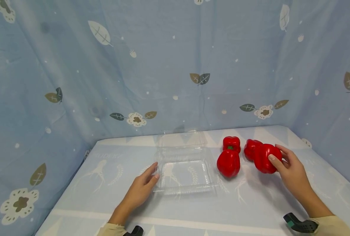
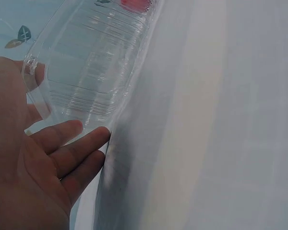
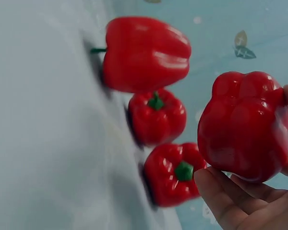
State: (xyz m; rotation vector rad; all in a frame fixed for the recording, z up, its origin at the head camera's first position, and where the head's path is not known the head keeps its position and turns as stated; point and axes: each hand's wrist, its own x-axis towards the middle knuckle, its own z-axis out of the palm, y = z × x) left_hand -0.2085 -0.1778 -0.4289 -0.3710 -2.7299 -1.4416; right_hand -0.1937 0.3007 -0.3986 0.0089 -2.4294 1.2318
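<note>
An open clear plastic clamshell container lies on the desk directly ahead of the left hand, its lid folded back away from the person, so the tray is exposed from above. The left hand is laid flat with fingers extended and relaxed; the fingertips are set against the container's near left edge, which appears to steady it, and nothing is gripped. A red bell pepper is held in the right hand, thumb and fingers being curled round its far side, and it appears to be raised just clear of the desk. Three further peppers are grouped between the two hands: one just right of the container, one beyond it, and one partly hidden behind the gripped pepper.
</note>
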